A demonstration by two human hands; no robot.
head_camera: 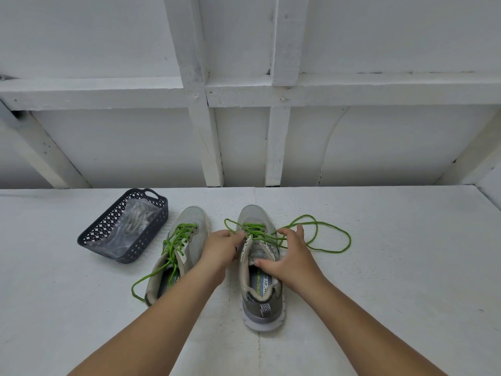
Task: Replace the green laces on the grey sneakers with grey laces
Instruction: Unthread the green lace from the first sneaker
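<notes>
Two grey sneakers stand side by side on the white table, toes pointing away from me. The left sneaker [189, 226] is fully laced with a green lace [176, 245] whose loose end trails toward me. The right sneaker [257, 270] has its green lace [325, 234] partly undone, with long loops lying on the table to its right. My left hand [221, 248] pinches that lace at the upper eyelets. My right hand [291, 256] grips the sneaker's tongue and side, fingers among the lace strands.
A dark openwork plastic basket [95, 234] sits at the left of the sneakers, holding a clear bag of grey laces [135, 221]. A white panelled wall rises behind the table's far edge [352, 187].
</notes>
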